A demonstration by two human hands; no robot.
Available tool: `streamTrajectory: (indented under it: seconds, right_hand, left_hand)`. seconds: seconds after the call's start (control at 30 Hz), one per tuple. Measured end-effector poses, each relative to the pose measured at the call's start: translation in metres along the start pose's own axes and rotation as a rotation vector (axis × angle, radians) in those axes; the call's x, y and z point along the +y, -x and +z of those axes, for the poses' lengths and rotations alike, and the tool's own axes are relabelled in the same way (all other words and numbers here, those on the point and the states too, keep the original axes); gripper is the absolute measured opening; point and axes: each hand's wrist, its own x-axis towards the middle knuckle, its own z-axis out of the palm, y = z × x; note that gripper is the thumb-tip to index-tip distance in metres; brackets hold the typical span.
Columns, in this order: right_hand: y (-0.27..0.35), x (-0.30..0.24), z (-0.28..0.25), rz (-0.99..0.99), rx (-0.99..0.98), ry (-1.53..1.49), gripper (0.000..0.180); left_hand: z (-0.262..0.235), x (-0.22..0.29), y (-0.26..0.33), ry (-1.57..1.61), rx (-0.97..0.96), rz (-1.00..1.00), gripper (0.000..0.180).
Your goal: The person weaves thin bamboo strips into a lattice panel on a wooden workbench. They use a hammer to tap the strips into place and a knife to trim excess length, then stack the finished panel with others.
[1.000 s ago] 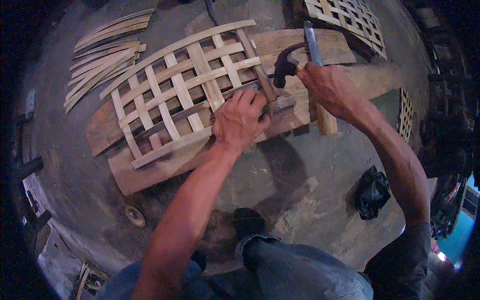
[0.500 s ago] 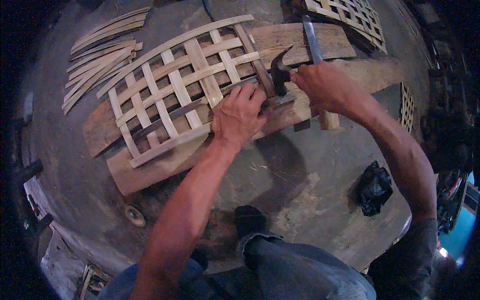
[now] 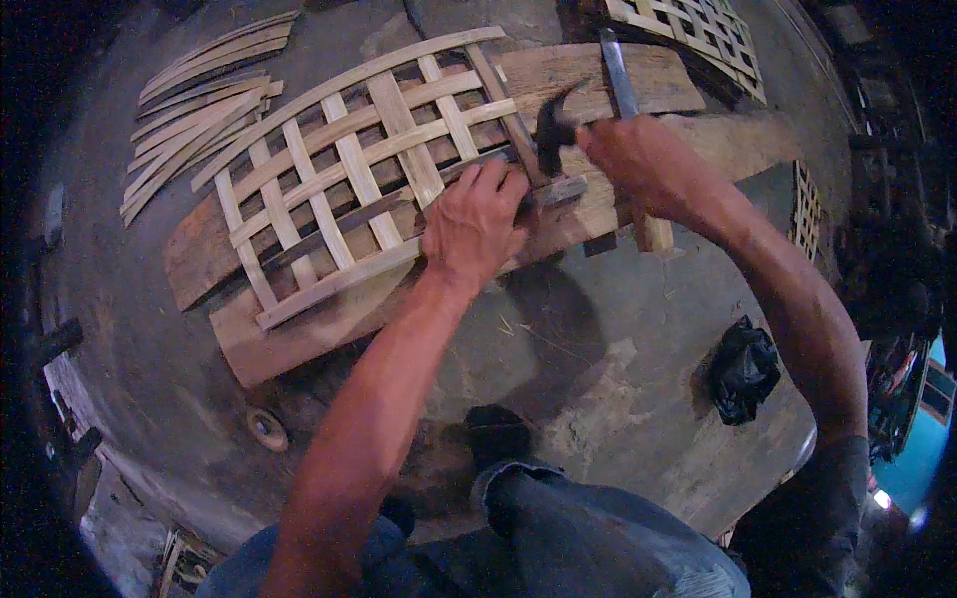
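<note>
A woven lattice (image 3: 349,179) of pale wooden strips is lying on two planks (image 3: 299,329) on the concrete floor (image 3: 598,399). The left hand (image 3: 474,224) is pressing flat on the lattice's near right corner, its grip released and fingers spread. The right hand (image 3: 643,164), just right of that corner, is clenching its grip around the wooden handle of a hammer (image 3: 553,125), whose dark head is hovering over the lattice's right edge. Loose strips (image 3: 199,100) are lying left of the lattice; a black bag (image 3: 743,369) is sitting well to its lower right.
</note>
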Motion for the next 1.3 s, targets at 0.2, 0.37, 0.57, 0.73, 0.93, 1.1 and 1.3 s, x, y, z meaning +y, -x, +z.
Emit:
streamTrajectory:
  seconds: [0.2,0.37,0.57,0.73,0.93,1.1,1.3]
  right_hand:
    - [0.000,-0.003,0.003,0.033,-0.095,-0.006,0.020]
    - [0.006,-0.003,0.008,0.011,-0.070,-0.003,0.021]
    - [0.021,-0.022,-0.004,0.268,0.117,-0.405,0.018]
    - [0.049,-0.064,0.010,0.635,0.248,-0.695,0.019]
    - [0.041,-0.084,0.023,0.693,0.223,-0.671,0.018]
    - [0.047,-0.087,0.042,0.718,0.356,-0.750,0.020]
    - [0.059,-0.075,0.012,0.714,0.436,-0.729,0.024]
  left_hand:
    - [0.002,-0.001,0.001,0.026,0.067,0.002,0.037]
    - [0.003,0.002,0.001,0.030,0.044,0.009,0.033]
    - [0.005,-0.003,0.003,0.038,0.071,-0.003,0.032]
    - [0.004,0.001,0.003,0.006,0.059,-0.017,0.031]
    - [0.003,0.003,-0.001,0.016,0.080,-0.011,0.030]
    - [-0.001,0.004,0.000,0.038,-0.006,-0.036,0.031]
    - [0.002,0.004,0.001,0.007,0.090,0.012,0.028]
